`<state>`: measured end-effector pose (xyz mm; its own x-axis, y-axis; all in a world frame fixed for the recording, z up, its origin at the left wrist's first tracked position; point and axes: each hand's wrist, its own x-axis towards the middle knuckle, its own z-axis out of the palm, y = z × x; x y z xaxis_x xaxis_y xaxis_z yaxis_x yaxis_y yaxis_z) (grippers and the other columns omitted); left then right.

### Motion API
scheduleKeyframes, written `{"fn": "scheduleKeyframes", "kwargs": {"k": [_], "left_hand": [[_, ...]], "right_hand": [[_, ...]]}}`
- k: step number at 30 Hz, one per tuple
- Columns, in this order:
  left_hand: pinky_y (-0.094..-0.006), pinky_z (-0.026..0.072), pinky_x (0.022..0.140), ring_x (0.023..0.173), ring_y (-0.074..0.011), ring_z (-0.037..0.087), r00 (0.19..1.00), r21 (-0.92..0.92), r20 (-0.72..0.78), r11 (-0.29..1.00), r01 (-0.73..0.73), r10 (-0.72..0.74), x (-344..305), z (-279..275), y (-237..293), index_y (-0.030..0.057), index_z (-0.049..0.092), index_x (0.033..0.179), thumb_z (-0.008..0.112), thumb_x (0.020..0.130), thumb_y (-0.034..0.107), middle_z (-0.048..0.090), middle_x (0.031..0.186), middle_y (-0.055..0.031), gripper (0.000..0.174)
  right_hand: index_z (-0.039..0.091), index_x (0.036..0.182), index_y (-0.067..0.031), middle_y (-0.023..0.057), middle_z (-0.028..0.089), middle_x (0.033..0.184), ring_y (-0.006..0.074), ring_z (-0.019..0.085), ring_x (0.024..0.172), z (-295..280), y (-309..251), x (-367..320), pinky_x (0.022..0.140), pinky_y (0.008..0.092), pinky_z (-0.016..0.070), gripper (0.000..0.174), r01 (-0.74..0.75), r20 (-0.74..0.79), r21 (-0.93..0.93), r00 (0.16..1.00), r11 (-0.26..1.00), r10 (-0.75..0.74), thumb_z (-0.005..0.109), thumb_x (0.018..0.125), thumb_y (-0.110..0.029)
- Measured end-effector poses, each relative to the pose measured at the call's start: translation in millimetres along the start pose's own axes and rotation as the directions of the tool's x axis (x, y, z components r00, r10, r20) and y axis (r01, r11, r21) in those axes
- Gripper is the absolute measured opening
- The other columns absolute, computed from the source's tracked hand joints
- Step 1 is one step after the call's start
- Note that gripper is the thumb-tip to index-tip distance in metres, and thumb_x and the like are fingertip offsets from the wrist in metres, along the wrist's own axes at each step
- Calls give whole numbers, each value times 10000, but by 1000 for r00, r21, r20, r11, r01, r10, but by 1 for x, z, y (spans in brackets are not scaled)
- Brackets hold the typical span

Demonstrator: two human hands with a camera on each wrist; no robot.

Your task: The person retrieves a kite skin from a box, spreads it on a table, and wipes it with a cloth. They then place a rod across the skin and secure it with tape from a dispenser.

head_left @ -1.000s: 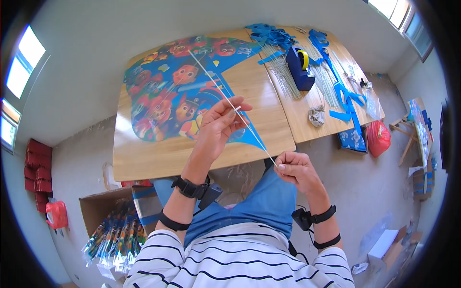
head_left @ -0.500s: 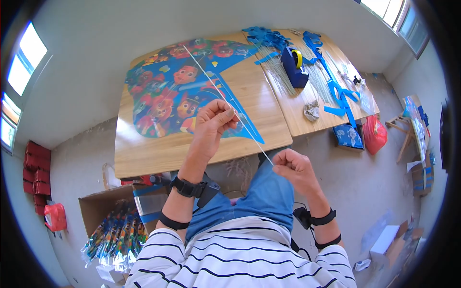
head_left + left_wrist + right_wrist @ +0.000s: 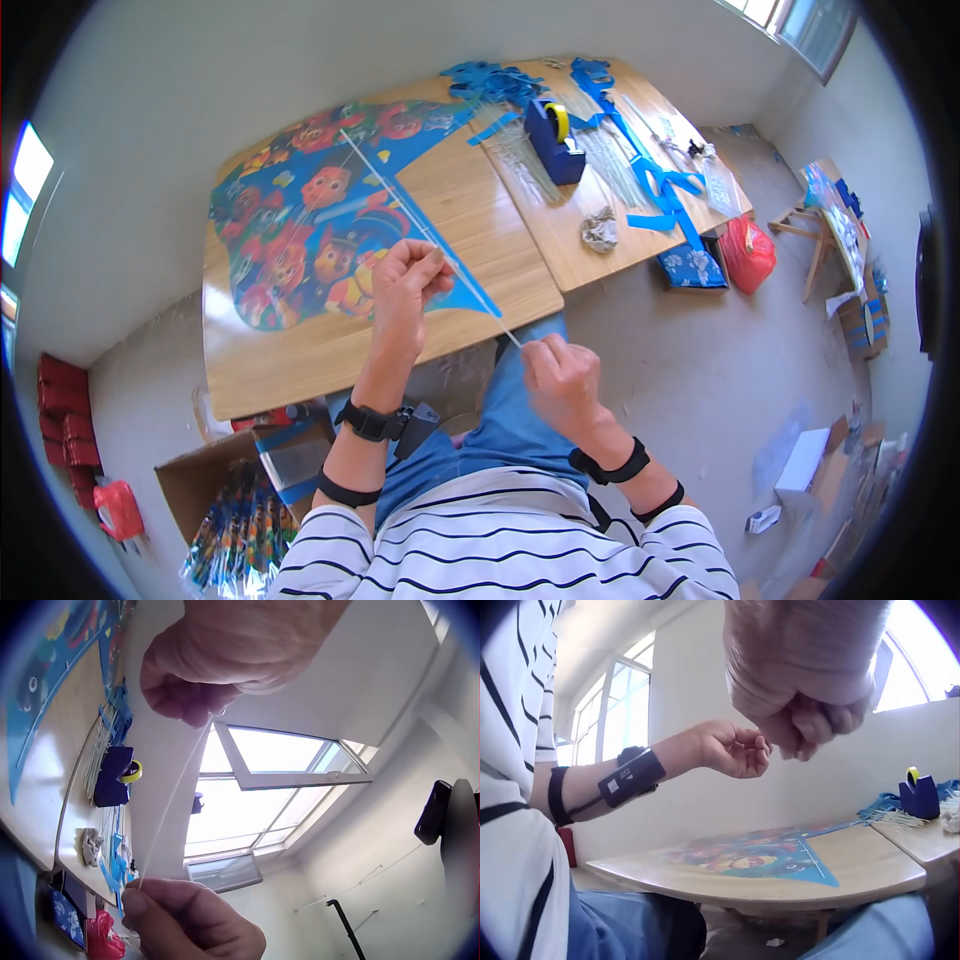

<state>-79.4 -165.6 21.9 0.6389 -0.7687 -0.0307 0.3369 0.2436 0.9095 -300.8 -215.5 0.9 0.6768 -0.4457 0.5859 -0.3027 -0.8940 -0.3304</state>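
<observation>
A thin white rod [image 3: 385, 180] slants above the table, its lower end at my right hand. My left hand [image 3: 405, 285] pinches it partway along between thumb and fingertips. Lower and to the right, my right hand [image 3: 563, 380] grips the end near my lap, its fingers curled in and slightly blurred. In the left wrist view a straight thin length of the rod [image 3: 166, 802] runs between both hands. Beneath the rod lies a blue printed kite sheet [image 3: 325, 190] with cartoon dogs, its pointed corner toward me.
At the table's right stand a dark blue tape dispenser [image 3: 558, 150], thin white sticks [image 3: 615, 165], blue strips [image 3: 660, 185] and a crumpled paper ball [image 3: 600, 230]. A cardboard box [image 3: 190, 480] of wrapped packs is at lower left. A red bag [image 3: 747, 255] sits beyond the table.
The head view has swung right, so the table appears further left. My right hand has turned over, knuckles up, and come slightly closer to my left hand; both still hold the rod.
</observation>
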Motion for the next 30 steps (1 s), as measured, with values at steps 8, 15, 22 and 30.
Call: {"fn": "scheduleKeyframes", "kwargs": {"k": [8, 15, 22, 30], "left_hand": [[-229, 491, 671, 702, -101, 583, 999, 111, -30, 993, 34, -30, 20, -15, -10, 44, 589, 897, 621, 952, 87, 643, 813, -46, 76], [-229, 487, 676, 704, -102, 580, 987, 119, -92, 983, 142, -132, 10, -25, -20, 49, 575, 899, 614, 955, 89, 630, 800, -43, 79], [-222, 490, 673, 689, -98, 582, 976, 110, -151, 978, 176, -158, 13, -37, -21, 53, 579, 901, 625, 953, 100, 637, 808, -44, 84], [-219, 496, 686, 716, -99, 594, 973, 131, -119, 968, 215, -200, 27, -24, -30, 45, 592, 912, 618, 954, 94, 646, 821, -48, 69]], "right_hand": [[718, 938, 21, 82, 667, 784, 129, 643, 644, 38, 124, 32, 568, 283, 512, 144, -674, 414, 550, 733, 494, 539, 684, 884, -108], [590, 1172, -23, 70, 626, 920, 187, 654, 675, 79, 313, 195, 564, 278, 528, 307, -776, 278, 581, 473, 246, 836, 648, 883, -110], [650, 1000, 39, 133, 654, 800, 219, 656, 598, 93, 343, 258, 459, 346, 511, 186, -918, 383, 363, 304, 161, 872, 679, 871, -93], [636, 890, 43, 135, 659, 797, 212, 624, 561, 89, 344, 260, 472, 359, 510, 165, -901, 421, 364, 385, 236, 822, 701, 861, -106]]}}
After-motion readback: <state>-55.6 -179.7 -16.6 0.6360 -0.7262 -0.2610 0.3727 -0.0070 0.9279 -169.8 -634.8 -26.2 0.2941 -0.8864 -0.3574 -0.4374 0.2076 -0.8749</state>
